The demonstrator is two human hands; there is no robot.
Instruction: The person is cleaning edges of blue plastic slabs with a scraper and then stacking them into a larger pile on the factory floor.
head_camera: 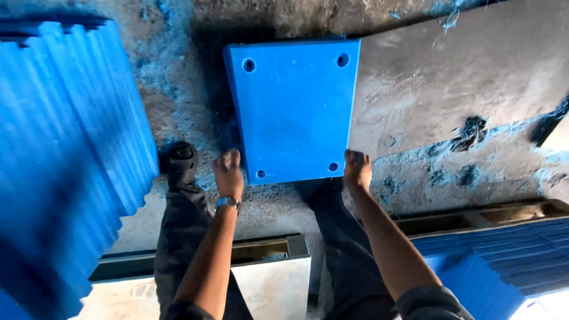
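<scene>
My left hand (229, 173) and right hand (357, 170) gripped the near corners of the flat blue rectangular plastic plate (294, 109), fingers curled under, mid-carry; steady level support needed.

Both arms reach straight down and forward, bare from the elbows, dark sleeves bunched at the upper arms. The left hand (229, 173) has its back to the camera, fingers curled downward in a grip, a wristwatch (metal band) on that wrist. The right hand (357, 170) mirrors it, fingers bent under and out of sight. Both legs stand apart below, in dark trousers.
</scene>
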